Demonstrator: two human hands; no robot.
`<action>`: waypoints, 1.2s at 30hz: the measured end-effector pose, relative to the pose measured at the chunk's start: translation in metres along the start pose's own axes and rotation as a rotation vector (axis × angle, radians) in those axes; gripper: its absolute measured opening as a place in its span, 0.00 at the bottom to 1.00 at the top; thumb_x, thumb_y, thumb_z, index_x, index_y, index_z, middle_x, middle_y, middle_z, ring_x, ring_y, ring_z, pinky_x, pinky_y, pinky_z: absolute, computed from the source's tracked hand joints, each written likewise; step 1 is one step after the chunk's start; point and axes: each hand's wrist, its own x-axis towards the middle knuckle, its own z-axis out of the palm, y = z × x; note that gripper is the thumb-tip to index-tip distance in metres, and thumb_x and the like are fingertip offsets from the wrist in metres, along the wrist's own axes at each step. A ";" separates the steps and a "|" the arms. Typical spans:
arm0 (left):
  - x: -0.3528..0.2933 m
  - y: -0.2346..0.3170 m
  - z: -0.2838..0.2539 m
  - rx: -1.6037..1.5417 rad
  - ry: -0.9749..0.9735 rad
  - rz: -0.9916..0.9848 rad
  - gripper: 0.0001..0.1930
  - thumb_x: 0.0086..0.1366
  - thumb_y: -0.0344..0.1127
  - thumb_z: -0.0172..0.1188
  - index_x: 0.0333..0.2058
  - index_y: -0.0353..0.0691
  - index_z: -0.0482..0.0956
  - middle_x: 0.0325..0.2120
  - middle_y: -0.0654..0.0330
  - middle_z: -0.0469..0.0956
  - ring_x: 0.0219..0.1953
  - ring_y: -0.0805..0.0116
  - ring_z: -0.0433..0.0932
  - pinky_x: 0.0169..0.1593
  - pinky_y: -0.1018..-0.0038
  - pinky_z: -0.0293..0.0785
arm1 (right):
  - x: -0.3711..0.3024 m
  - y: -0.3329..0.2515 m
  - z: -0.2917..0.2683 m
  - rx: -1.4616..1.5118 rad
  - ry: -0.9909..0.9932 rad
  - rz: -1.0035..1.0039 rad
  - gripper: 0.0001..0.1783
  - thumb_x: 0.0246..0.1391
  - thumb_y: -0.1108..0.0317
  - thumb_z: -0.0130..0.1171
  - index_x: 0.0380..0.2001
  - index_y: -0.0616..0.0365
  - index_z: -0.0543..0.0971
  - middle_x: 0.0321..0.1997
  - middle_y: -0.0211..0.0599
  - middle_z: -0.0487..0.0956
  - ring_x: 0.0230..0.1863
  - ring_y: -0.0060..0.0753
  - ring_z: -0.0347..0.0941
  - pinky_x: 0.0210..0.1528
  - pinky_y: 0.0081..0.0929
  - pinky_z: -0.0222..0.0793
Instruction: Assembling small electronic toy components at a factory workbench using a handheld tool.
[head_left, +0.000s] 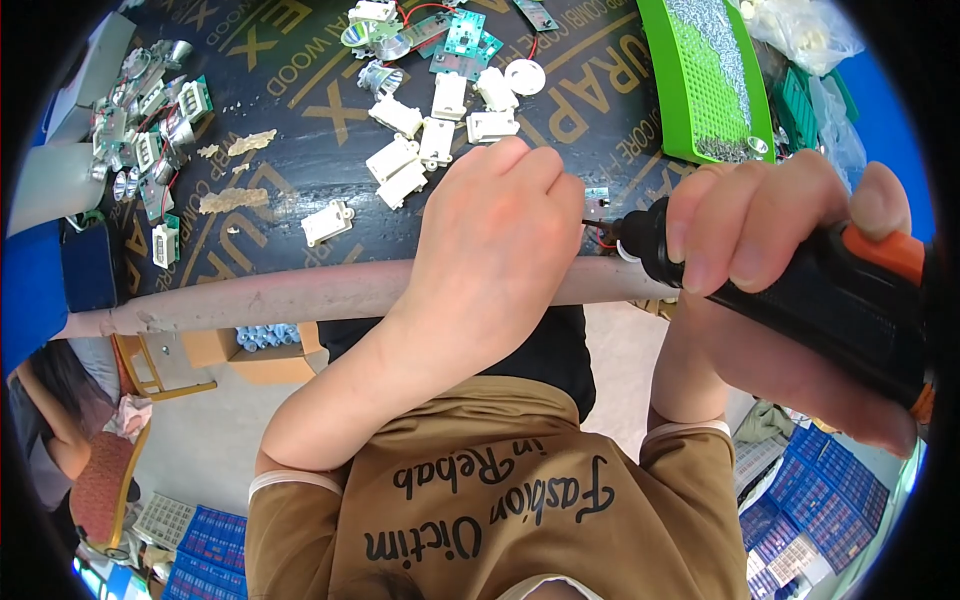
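My right hand is wrapped round a black electric screwdriver with orange parts. It lies tilted, its narrow tip pointing left at my left hand. My left hand is closed above the table's near edge, knuckles up, its fingertips out of sight underneath. Whatever it grips is hidden behind it. Just right of its knuckles a small circuit board shows, with a red wire by the screwdriver tip. White plastic housings lie in a loose group beyond my left hand, and one single housing sits off to its left.
A green tray with small metal pieces stands at the right. Green circuit boards and shiny reflector cups lie at the back. More wired boards are piled left. Plastic bags lie far right. Another person's arm shows lower left.
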 end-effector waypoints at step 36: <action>0.006 0.011 -0.025 -0.900 -0.032 -0.344 0.12 0.52 0.23 0.57 0.38 0.32 0.75 0.29 0.58 0.76 0.28 0.73 0.75 0.35 0.81 0.70 | -0.045 -0.030 -0.072 -0.135 0.549 -0.213 0.53 0.29 0.17 0.35 0.43 0.55 0.65 0.19 0.35 0.67 0.14 0.29 0.61 0.18 0.26 0.57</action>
